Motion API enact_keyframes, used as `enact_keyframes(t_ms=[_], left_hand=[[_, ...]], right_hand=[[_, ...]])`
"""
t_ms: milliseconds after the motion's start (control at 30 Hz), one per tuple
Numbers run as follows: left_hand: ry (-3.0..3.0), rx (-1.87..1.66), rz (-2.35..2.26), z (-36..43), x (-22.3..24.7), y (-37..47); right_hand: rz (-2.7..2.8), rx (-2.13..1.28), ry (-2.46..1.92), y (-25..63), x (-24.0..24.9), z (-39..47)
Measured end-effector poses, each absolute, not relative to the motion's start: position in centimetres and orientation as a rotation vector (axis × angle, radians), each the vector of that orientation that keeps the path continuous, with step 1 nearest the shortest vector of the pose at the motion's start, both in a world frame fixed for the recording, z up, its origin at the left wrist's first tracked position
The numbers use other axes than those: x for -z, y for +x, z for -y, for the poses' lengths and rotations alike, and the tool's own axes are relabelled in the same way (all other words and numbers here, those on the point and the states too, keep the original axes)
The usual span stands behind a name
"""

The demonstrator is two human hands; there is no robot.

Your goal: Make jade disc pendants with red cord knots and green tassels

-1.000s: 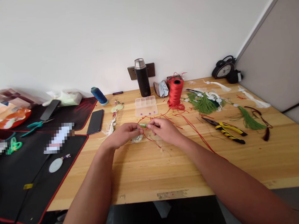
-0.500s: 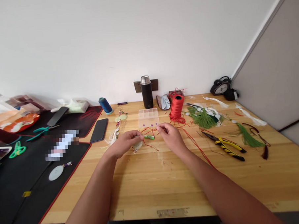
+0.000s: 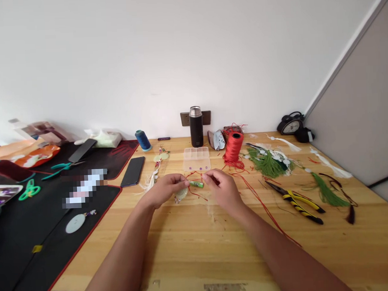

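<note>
My left hand (image 3: 170, 189) is closed in a pinch, with a pale round pendant (image 3: 182, 194) showing under its fingers and small beads at the pendant's lower edge. Thumb and forefinger of my right hand (image 3: 222, 186) are pressed together beside a bit of red cord; whatever lies between them is too small to make out. Between the two hands is a small green tube-like item (image 3: 196, 184), close to the left fingertips. A thin red cord (image 3: 199, 196) curls over the wood below it. Just beyond stands a clear compartment box (image 3: 196, 156) with purple beads at its front.
A red thread spool (image 3: 233, 149), a black flask (image 3: 196, 130) and a blue thread spool (image 3: 143, 140) stand behind. Yellow-black pliers (image 3: 296, 201) and green tassels (image 3: 270, 163) lie right. At left are a phone (image 3: 132, 171) and a black mat (image 3: 51, 254).
The view has shifted, so the table items sit slightly further right and lower. Both hands stay pinched close together, with the pendant still under the left one.
</note>
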State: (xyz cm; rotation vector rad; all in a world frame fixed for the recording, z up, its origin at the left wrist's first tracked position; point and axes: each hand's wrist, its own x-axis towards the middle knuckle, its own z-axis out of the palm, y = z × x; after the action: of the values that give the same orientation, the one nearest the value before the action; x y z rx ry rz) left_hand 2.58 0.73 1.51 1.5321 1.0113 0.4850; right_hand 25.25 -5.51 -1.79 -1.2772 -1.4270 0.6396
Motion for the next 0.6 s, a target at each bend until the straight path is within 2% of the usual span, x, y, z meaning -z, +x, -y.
enact_keyframes(t_ms=[233, 400, 600], left_hand=[[1.524, -0.498, -1.007, -0.7, -1.6, 2.4], [1.522, -0.559, -1.032, -1.0, -1.2, 2.3], [1.487, -0.641, -1.044, -1.3, -1.3, 2.0]], right_hand=[[1.279, -0.678, -1.384, 26.2, 2.6, 4.5], [1.397, -0.572, -1.360, 26.0, 2.4, 4.9], [1.379, -0.655, -1.367, 26.0, 1.9, 5.3]])
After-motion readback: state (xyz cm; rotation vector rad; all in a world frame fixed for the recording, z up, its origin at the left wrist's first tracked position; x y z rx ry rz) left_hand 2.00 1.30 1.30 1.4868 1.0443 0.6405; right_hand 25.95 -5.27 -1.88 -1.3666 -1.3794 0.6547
